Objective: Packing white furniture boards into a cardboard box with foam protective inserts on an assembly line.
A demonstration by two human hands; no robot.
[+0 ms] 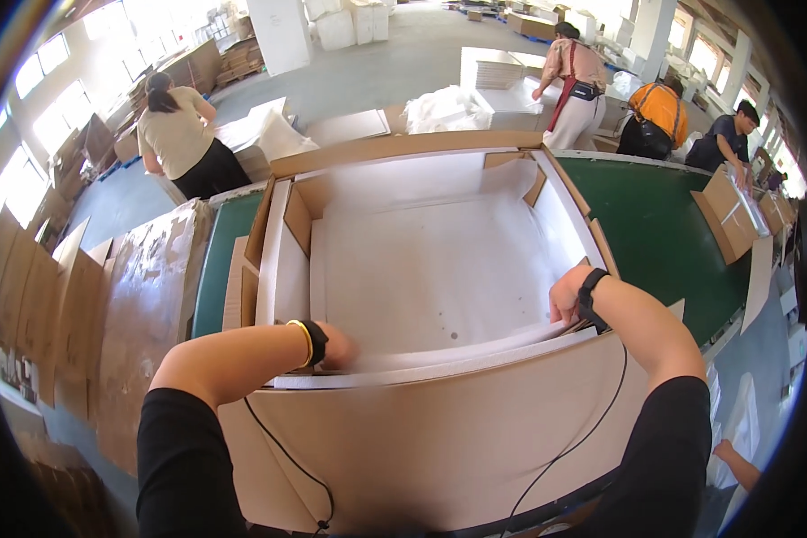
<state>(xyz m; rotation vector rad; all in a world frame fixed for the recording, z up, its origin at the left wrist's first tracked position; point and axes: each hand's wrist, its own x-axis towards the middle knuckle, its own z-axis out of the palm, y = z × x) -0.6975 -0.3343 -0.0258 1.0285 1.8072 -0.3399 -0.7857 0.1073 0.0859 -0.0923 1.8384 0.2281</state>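
A large cardboard box (403, 403) stands in front of me with its top open. White foam strips (282, 264) line its walls, and a thin white sheet (430, 269) covers the inside, with its far edge curling up at the back. At the near right corner my right hand (567, 294) reaches in, its fingers closed at the sheet's near edge. My left hand (339, 348) is inside the near left corner by the same edge; motion blurs its fingers. Dark bands circle both wrists.
The box sits on a green conveyor belt (646, 224). Flattened cartons (148, 314) stand on the left. Several co-workers, one in an orange top (659, 112), work beyond the belt. A smaller open carton (731, 215) is at right. Thin black cords (583, 439) hang before the box.
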